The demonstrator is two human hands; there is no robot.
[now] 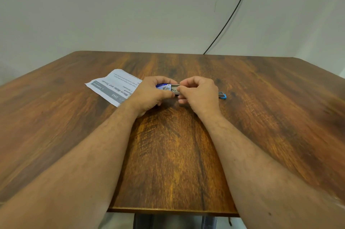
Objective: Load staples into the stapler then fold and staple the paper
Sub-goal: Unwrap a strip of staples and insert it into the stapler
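My left hand (152,92) grips a small blue staple box (163,86) just above the wooden table (173,154). The box's grey inner tray (175,89) is slid out to the right, and staples show inside it. My right hand (197,92) pinches the tray's right end between thumb and fingers. A printed sheet of paper (113,85) lies flat to the left, partly under my left hand. Behind my right hand lies the stapler (222,95), with only its blue and grey end showing.
A pale wall stands behind the table. A black cable (229,17) runs down the wall to the table's far edge. The table's near edge (168,211) is between my forearms.
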